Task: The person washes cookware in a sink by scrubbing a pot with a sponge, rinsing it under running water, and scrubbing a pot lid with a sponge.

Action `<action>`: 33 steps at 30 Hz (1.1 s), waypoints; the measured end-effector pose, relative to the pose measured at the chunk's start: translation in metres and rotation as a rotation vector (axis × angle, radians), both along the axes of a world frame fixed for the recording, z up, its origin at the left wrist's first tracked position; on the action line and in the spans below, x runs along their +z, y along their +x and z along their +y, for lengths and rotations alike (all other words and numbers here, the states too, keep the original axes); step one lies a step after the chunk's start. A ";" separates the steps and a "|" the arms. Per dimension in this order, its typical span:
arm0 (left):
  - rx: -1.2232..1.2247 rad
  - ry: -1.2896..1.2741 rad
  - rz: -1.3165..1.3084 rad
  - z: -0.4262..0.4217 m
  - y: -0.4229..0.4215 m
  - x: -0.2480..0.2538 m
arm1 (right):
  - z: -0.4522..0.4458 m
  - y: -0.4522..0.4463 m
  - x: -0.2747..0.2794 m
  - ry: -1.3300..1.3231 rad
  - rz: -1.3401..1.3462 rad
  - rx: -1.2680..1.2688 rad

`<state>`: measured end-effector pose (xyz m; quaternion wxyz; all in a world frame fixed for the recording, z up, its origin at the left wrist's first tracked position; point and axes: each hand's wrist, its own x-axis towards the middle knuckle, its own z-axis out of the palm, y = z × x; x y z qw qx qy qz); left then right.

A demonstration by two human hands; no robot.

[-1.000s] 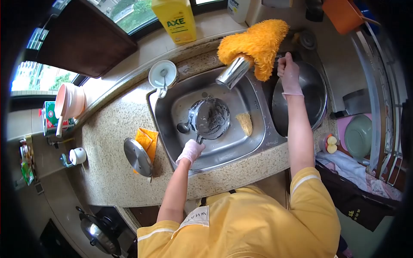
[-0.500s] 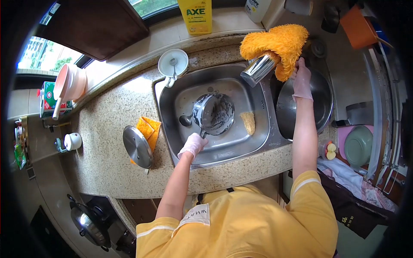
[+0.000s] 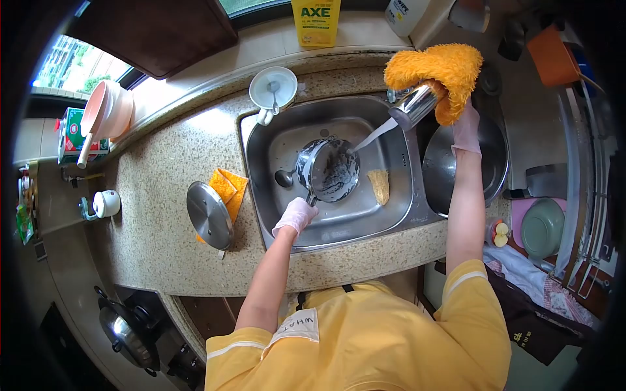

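Note:
My left hand (image 3: 297, 215), in a thin clear glove, grips the handle of a soapy saucepan (image 3: 335, 171) tilted inside the steel sink (image 3: 306, 236). Water streams from the chrome faucet (image 3: 415, 108) into the pan. A fluffy orange cloth (image 3: 438, 73) hangs over the faucet. Beside the cloth, at the faucet's right, is my gloved right hand (image 3: 465, 132); its fingers are hidden. A dark spoon or ladle (image 3: 283, 178) lies left of the pan in the sink, and a tan loofah scrubber (image 3: 379, 186) lies to its right.
A pot lid (image 3: 209, 215) rests partly on an orange cloth (image 3: 226, 189) on the left counter. A white cup (image 3: 273, 88) with a spoon stands behind the sink. A large steel bowl (image 3: 450, 179) fills the right basin. A yellow AXE bottle (image 3: 316, 25) stands at the back.
Water now runs from the faucet into the saucepan. My right hand has moved up and in behind the orange cloth. My left hand keeps its grip on the handle.

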<state>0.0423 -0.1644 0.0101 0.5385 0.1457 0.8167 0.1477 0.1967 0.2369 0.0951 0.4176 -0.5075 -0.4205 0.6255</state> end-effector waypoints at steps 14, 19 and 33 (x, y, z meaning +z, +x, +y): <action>-0.110 -0.035 0.113 0.001 0.006 -0.002 | -0.210 -0.069 -0.156 0.466 -0.652 1.046; -0.135 -0.009 0.162 -0.002 0.007 -0.014 | -0.260 -0.082 -0.178 0.325 -0.934 1.302; -0.150 -0.030 0.159 0.000 0.010 -0.010 | -0.296 -0.050 -0.164 0.144 -0.475 0.947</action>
